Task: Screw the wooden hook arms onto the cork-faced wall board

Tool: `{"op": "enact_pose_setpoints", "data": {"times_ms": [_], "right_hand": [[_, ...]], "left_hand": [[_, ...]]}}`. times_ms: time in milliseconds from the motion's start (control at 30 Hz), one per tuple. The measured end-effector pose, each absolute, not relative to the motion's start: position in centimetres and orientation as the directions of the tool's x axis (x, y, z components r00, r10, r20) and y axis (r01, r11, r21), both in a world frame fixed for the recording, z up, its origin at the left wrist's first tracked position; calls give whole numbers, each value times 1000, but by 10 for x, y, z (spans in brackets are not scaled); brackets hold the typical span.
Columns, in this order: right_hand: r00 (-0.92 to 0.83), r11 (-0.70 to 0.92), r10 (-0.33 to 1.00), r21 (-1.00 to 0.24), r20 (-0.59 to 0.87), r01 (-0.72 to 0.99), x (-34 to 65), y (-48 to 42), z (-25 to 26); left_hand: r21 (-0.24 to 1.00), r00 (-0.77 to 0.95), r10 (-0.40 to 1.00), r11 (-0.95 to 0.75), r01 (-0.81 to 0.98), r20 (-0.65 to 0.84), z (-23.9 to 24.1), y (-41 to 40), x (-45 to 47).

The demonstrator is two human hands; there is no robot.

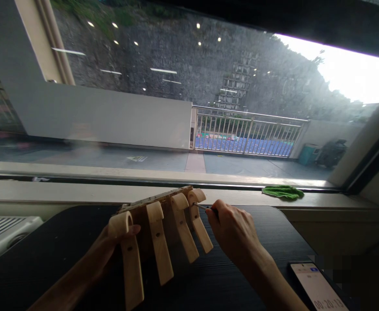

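A pale wooden rack (158, 224) with several long curved pegs is held tilted above a black table (270, 233). My left hand (106, 250) grips it from below at the left end, thumb over the nearest peg. My right hand (233, 231) is closed around a thin screwdriver (202, 207). Its metal tip touches the side of the far right peg (198, 218).
A phone (317, 287) showing a running timer lies at the table's right front corner. A green cloth (283, 191) sits on the window sill behind. A white radiator (4, 229) stands at the left. A large window fills the view beyond.
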State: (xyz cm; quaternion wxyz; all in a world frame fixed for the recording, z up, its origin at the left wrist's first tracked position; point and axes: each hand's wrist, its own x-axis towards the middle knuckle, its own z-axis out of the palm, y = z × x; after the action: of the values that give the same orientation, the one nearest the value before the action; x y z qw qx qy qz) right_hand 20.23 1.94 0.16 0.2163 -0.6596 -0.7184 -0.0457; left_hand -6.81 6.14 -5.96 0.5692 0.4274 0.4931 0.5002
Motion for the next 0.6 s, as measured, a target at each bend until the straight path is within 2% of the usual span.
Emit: {"op": "enact_pose_setpoints", "data": {"times_ms": [167,267,367,467,600], "right_hand": [[-72,175,924,-249,375,952,210,20,1],[-104,189,916,-188,387,964,212,19,3],[-105,183,901,-148,422,972,212,20,5],[-82,193,914,-250,396,949,215,22,4],[-79,195,959,-436,271,879,239,31,2]], "left_hand": [[963,35,983,186,-194,-182,-60,61,-69],[963,26,984,179,-203,-177,-55,59,-66],[975,26,994,114,-193,-111,-49,57,-64],[970,37,992,127,-206,-122,-49,56,-65],[905,116,926,376,-200,-360,-56,61,-68]]}}
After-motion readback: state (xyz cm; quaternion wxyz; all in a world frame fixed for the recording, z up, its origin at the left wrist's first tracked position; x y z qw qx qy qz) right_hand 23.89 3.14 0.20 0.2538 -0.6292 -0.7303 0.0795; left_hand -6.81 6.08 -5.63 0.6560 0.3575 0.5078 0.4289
